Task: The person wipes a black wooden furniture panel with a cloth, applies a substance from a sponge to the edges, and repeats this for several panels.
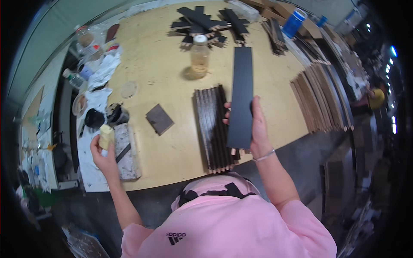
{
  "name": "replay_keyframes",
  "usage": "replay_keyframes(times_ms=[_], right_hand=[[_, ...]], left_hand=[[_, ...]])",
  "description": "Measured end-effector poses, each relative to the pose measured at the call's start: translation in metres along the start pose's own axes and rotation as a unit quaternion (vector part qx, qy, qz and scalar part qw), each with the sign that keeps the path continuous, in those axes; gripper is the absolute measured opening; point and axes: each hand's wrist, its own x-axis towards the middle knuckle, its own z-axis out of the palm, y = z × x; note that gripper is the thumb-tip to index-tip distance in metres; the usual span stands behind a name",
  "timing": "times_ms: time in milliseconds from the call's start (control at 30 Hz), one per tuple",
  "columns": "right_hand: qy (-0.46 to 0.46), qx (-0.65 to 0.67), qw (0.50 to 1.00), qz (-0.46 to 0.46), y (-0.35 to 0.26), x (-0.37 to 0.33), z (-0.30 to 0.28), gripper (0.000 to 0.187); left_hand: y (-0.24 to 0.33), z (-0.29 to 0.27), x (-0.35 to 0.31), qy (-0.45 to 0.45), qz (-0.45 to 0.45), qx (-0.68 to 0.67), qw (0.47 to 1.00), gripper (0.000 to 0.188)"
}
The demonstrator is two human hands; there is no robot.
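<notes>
A pink short-sleeved top (245,223) bears a small black striped print (175,238) on the chest. A black band (223,192), perhaps a strap, crosses it near the waist. The left hand (103,155) is bare; a slim silvery bracelet (264,156) circles the right wrist.

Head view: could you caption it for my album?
Right hand holds a dark plank; left hand grips a yellowish block.

1 short word in dark lettering (175,235) stands on the pink shirt (241,221), with a mark of slanted dark bars (174,240) just beside it. The blue canister (294,23) carries pale print, too small to read.
</notes>
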Motion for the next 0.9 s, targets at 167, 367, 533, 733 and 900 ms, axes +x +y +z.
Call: replay_keyframes(times_ms=[167, 367, 533, 733, 900], right_hand=[[-0.009, 0.013, 1.0, 0.013, -0.006, -0.006, -0.009, 0.062], [0.02, 0.015, 1.0, 0.005, -0.016, -0.015, -0.016, 0.059], [0.08, 0.012, 0.995, -0.059, -0.022, -0.02, -0.033, 0.061], [0.099, 0.024, 0.992, -0.071, -0.033, -0.027, -0.039, 0.059], [0.099, 0.013, 0.993, -0.071, -0.037, -0.031, -0.05, 0.058]], left_hand=[[0.137, 0.095, -0.069, -0.31, 0.27, -0.15, 0.899, 0.048], [0.184, 0.148, -0.098, -0.345, 0.366, -0.221, 0.835, 0.045], [0.176, 0.155, -0.098, -0.372, 0.356, -0.177, 0.838, 0.046], [0.201, 0.166, -0.107, -0.372, 0.362, -0.201, 0.831, 0.047], [0.187, 0.166, -0.102, -0.366, 0.342, -0.159, 0.851, 0.045]])
